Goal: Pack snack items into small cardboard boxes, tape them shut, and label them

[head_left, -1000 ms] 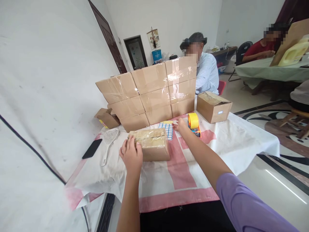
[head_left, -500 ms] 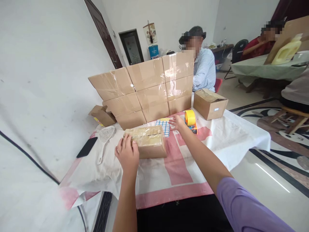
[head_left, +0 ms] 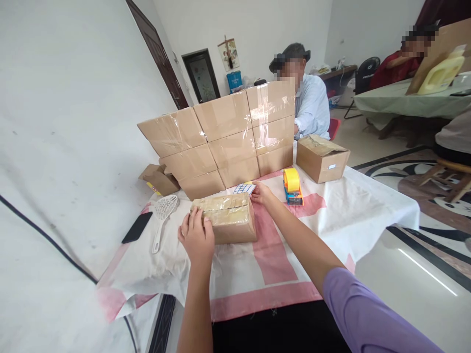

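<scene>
Sheet [head_left: 243, 189] is showing just beyond the near box [head_left: 235, 232] on the worktop [head_left: 237, 272]; the right hand [head_left: 261, 193] is seemingly pinching its edge, fingers narrow. The left hand [head_left: 198, 236] is resting on the box, fingers spread. Pickup is apparently underway, next calling for a secure pinch.

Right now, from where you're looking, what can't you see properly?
In the head view:
Inside the taped box under the left hand: its closed top hides it.
Any writing on the blue-lined sheet at the right hand: too small.
The table behind the stacked boxes: they block it.
The small label on the lone box: too small to read.
The person on the stool: cut off by the right edge.
</scene>
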`<state>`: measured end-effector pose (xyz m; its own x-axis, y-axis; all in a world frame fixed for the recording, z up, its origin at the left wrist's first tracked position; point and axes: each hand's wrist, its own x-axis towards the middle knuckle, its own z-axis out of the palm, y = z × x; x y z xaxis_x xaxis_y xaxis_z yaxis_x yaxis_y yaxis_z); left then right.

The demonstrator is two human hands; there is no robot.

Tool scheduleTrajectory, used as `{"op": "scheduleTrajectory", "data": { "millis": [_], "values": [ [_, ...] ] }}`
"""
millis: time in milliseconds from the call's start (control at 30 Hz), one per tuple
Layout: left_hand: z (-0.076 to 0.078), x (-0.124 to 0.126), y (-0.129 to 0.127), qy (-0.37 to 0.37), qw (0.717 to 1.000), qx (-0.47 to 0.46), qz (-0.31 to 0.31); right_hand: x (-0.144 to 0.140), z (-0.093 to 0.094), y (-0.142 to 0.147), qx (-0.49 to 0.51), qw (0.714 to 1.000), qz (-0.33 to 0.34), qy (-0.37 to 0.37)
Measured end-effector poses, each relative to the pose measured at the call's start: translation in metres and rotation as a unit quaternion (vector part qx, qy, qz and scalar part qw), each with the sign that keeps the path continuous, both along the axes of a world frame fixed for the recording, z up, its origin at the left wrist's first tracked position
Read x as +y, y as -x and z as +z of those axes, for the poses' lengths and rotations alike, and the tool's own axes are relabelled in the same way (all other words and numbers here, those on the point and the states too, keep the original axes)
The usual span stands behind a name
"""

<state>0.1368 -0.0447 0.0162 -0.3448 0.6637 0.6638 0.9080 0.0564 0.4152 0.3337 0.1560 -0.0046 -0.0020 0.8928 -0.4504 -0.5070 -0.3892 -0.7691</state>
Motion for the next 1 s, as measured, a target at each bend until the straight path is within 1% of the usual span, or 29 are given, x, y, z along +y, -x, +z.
{"op": "scheduleTrajectory", "data": {
  "millis": [67,100,167,233,333,433,500,567,667,733,800,867,900,967,1000],
  "values": [
    [0.0,0.0,0.001,0.004,1.0,0.002,-0.002,-0.001,-0.003,0.011,-0.018,1.0,0.013,-0.001],
    [0.0,0.0,0.001,0.006,1.0,0.002,-0.002,-0.002,-0.004,0.016,-0.027,1.0,0.01,-0.01],
    [0.0,-0.001,0.001,0.008,1.0,0.002,-0.001,-0.004,-0.003,0.021,-0.037,0.998,-0.014,-0.049],
    [0.0,-0.001,0.002,0.009,1.0,0.002,0.001,-0.009,0.003,0.018,-0.035,0.992,-0.051,-0.108],
    [-0.002,0.0,0.002,0.005,1.0,0.002,-0.001,-0.022,0.018,0.0,-0.016,0.971,-0.118,-0.206],
    [-0.004,0.004,0.001,-0.012,1.0,-0.004,0.0,-0.049,0.035,-0.025,0.009,0.941,-0.178,-0.288],
    [-0.006,0.009,0.002,-0.031,1.0,-0.007,0.003,-0.072,0.045,-0.04,0.029,0.925,-0.197,-0.323],
    [-0.007,0.014,0.003,-0.053,0.999,-0.001,-0.003,-0.095,0.053,-0.052,0.059,0.92,-0.205,-0.329],
    [-0.009,0.024,0.006,-0.093,0.995,0.017,-0.031,-0.121,0.06,-0.065,0.085,0.931,-0.185,-0.304],
    [-0.011,0.03,0.007,-0.114,0.992,0.022,-0.04,-0.132,0.062,-0.071,0.074,0.941,-0.144,-0.298],
    [-0.012,0.036,0.007,-0.121,0.992,0.018,-0.033,-0.139,0.062,-0.074,0.06,0.947,-0.089,-0.302],
    [-0.013,0.04,0.005,-0.115,0.993,0.011,-0.024,-0.144,0.062,-0.076,0.049,0.95,-0.054,-0.304],
    [-0.011,0.041,0.003,-0.109,0.994,0.009,-0.019,-0.145,0.062,-0.076,0.046,0.951,-0.046,-0.303],
    [-0.005,0.039,-0.002,-0.088,0.996,0.005,-0.007,-0.149,0.062,-0.075,0.042,0.951,-0.037,-0.303],
    [0.0,0.036,-0.006,-0.066,0.998,-0.001,0.002,-0.151,0.063,-0.075,0.039,0.951,-0.025,-0.304]
  ]
}}
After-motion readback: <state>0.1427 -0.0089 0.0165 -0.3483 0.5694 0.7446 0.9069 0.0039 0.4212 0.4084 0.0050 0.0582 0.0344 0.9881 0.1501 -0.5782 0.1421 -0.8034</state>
